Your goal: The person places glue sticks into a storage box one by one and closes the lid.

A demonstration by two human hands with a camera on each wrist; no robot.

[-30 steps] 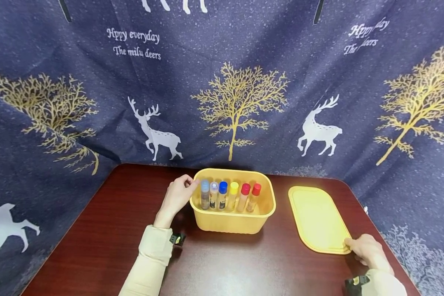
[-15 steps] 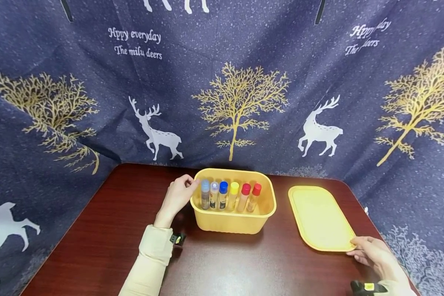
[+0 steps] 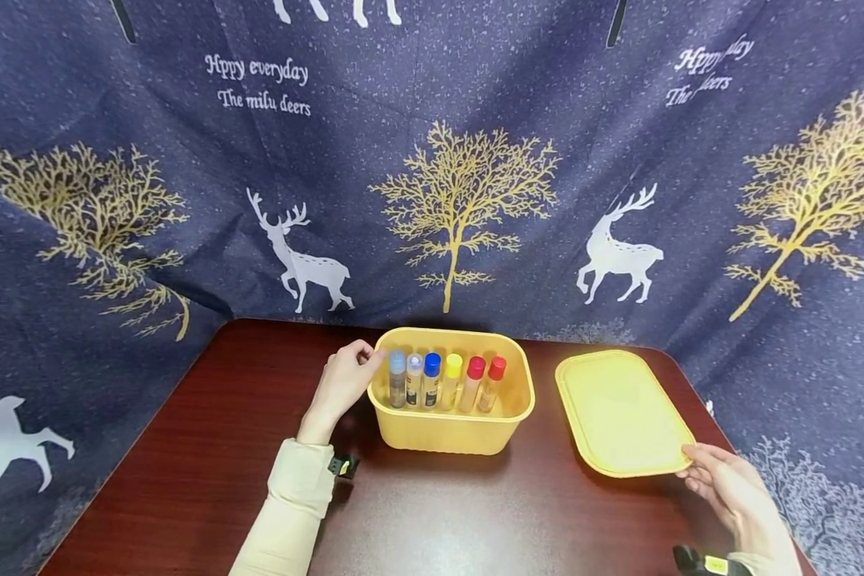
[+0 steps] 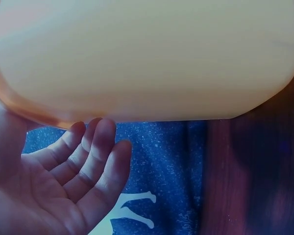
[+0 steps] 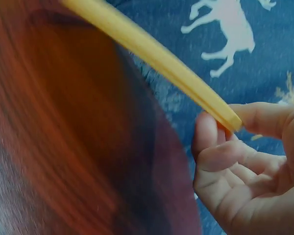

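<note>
A yellow plastic bin (image 3: 446, 434) stands at the far middle of the table. Inside it, several clear tubes (image 3: 450, 392) with grey, blue, yellow and red caps stand in a row. My left hand (image 3: 344, 382) grips the bin's left rim, thumb over the edge; the left wrist view shows its fingers (image 4: 104, 139) curled against the outside. To the right, my right hand (image 3: 736, 490) pinches the near right corner of a flat yellow lid (image 3: 622, 412). That lid tilts, clear of the table at the held corner, and the right wrist view shows it nearly edge-on.
The dark red wooden table (image 3: 432, 512) ends at the back against a blue curtain (image 3: 475, 96) with white deer and golden trees. Between bin and lid lies a strip of bare tabletop.
My right hand has changed its hold on the lid's corner, fingers now underneath, and raised the lid off the table. The left hand and bin stay put.
</note>
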